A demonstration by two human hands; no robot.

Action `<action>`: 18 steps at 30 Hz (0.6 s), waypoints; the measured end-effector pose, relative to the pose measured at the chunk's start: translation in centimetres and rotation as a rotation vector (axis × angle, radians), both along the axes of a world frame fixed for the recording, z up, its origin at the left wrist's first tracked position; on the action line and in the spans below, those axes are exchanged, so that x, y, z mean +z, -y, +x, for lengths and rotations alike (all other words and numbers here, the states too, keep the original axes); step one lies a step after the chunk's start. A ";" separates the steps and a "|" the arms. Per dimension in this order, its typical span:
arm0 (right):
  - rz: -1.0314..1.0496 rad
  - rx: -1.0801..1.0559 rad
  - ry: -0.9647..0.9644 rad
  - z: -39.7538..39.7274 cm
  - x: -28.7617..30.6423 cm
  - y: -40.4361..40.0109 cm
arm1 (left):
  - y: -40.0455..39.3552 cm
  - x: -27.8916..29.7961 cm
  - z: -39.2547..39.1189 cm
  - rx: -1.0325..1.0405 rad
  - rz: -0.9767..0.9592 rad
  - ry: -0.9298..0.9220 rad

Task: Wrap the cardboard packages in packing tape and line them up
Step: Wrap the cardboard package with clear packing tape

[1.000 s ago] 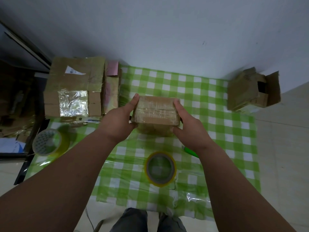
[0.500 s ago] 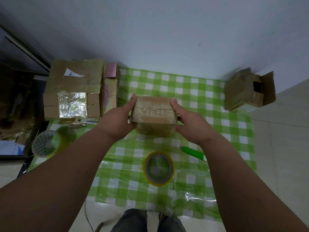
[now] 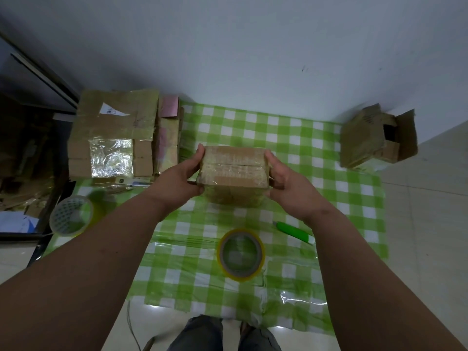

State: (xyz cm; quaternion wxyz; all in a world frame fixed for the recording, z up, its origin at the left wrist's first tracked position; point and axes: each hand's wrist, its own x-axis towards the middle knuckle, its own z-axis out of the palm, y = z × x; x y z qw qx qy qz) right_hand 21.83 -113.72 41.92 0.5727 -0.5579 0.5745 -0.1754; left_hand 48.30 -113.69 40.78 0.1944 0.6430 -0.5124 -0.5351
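Hands grip a taped cardboard package (image 3: 234, 169) from either end, above the middle of a green-checked cloth (image 3: 298, 138) spread on the floor. The left hand (image 3: 181, 179) presses its thumb along the package's left edge, the other fingers hidden beneath; the right hand (image 3: 286, 183) curls round the right end, thumb on top. The package's long axis runs left to right across the view, its broad taped face turned up toward the camera, with a seam line running the same way along that face. Whether it rests on the cloth or is lifted just clear cannot be told.

Near the person, a roll of packing tape (image 3: 241, 254) lies flat on the cloth, and a green utility knife (image 3: 295, 231) lies just beside the right wrist. A second tape roll (image 3: 72, 216) sits at the cloth's left edge. Wrapped packages (image 3: 114, 133) stand against the wall at the far left; an open cardboard box (image 3: 377, 138) sits at the far right.
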 end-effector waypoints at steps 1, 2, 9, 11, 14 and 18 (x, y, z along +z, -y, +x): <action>0.003 -0.048 0.038 0.2 -0.2 -0.3 | 0.0 0.0 -0.1 0.039 0.019 -0.048; 0.014 -0.119 0.080 0.4 -0.5 -0.6 | -0.1 -0.1 -0.2 0.091 0.039 -0.088; -0.154 -0.231 -0.150 4.0 -1.3 -1.1 | 0.7 1.1 -3.6 0.405 0.083 -0.258; -0.175 -0.265 -0.134 4.7 -1.6 -1.1 | 0.9 1.0 -4.5 0.375 0.049 -0.237; -0.171 -0.287 -0.025 5.0 -1.7 -1.3 | 0.9 0.7 -4.8 0.327 0.048 -0.220; -0.061 -0.301 0.133 5.0 -1.6 -1.1 | 1.0 1.0 -4.4 0.294 0.062 -0.196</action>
